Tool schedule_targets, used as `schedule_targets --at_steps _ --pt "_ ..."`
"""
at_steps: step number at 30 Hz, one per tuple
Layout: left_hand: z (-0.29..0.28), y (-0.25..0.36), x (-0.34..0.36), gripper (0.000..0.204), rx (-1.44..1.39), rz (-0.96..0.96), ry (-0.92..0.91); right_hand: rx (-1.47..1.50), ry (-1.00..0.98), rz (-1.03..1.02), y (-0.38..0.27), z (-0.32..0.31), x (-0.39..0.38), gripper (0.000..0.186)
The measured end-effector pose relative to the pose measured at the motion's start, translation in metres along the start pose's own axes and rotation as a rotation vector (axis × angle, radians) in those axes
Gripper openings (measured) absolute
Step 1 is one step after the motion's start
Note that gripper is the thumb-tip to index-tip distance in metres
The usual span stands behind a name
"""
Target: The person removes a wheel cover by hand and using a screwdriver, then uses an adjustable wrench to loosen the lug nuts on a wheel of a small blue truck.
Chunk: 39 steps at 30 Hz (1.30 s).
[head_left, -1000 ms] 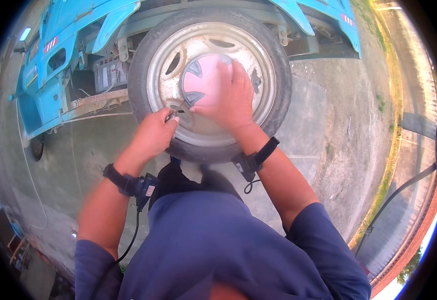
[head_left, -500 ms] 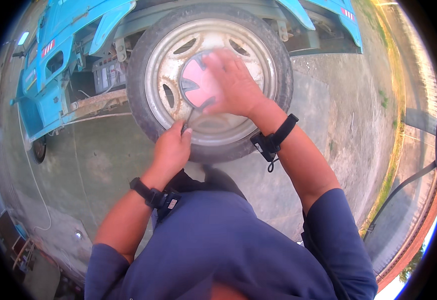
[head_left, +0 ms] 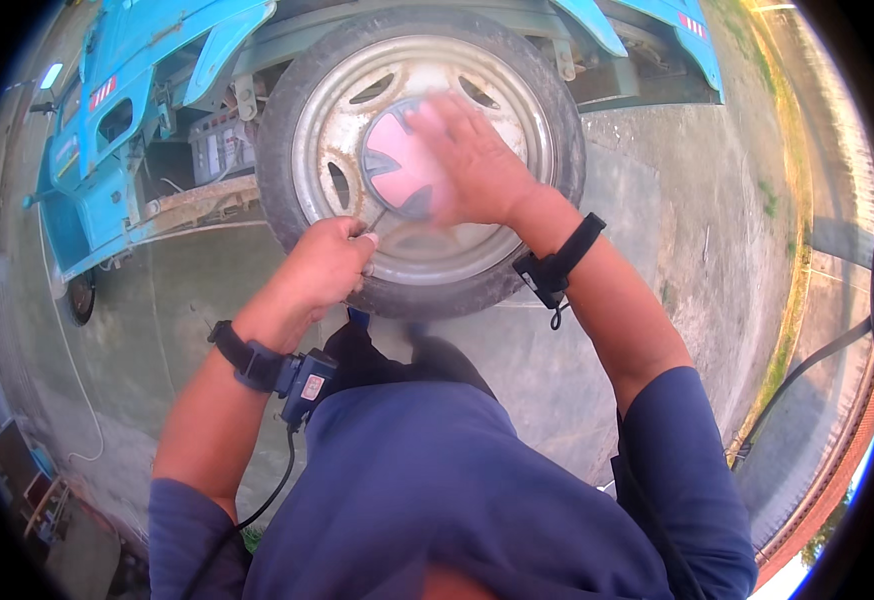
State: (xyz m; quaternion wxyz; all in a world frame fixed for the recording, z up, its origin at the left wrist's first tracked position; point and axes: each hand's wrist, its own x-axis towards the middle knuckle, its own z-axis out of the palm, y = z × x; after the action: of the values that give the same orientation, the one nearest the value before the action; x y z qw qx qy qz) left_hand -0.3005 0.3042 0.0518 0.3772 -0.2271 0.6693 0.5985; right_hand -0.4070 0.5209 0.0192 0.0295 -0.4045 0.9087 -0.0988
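One right hand (head_left: 479,165) across a wheel's (head_left: 345,142) pink disc (head_left: 397,165)

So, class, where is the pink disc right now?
In the head view, the pink disc is at the centre of the wheel, partly covered by the right hand, up and right from the left hand.

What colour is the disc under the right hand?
The disc is pink and grey, seen best in the head view.

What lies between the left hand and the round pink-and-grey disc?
Head view: a thin dark rod runs from the left hand toward the disc, across the pale metal wheel.
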Motion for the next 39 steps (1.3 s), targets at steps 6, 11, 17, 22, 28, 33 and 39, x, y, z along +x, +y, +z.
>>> schedule_targets --at_steps 6,11,17,22,28,33,39 --pt "0.025 -0.047 0.003 0.038 0.090 0.216 0.145 0.023 0.023 -0.020 0.003 -0.006 -0.001 0.110" --pt "0.021 -0.059 -0.012 0.038 0.108 0.204 0.183 0.068 0.130 0.064 -0.007 0.006 -0.007 0.111" --pt "0.020 -0.072 -0.014 0.037 0.286 0.341 0.257 0.008 0.264 0.401 -0.048 0.011 -0.011 0.108" --pt "0.017 -0.070 -0.016 0.036 0.289 0.334 0.294 0.071 0.034 0.512 -0.048 -0.022 -0.013 0.104" --pt "0.009 -0.061 -0.012 0.035 0.374 0.384 0.304 -0.015 0.026 0.096 -0.013 -0.013 0.000 0.109" --pt "0.009 -0.059 -0.003 0.035 0.406 0.374 0.293 -0.004 0.012 0.034 -0.007 -0.004 0.007 0.112" --pt "0.014 -0.060 0.009 0.034 0.385 0.339 0.322 0.057 0.072 0.054 -0.009 0.003 0.008 0.109"
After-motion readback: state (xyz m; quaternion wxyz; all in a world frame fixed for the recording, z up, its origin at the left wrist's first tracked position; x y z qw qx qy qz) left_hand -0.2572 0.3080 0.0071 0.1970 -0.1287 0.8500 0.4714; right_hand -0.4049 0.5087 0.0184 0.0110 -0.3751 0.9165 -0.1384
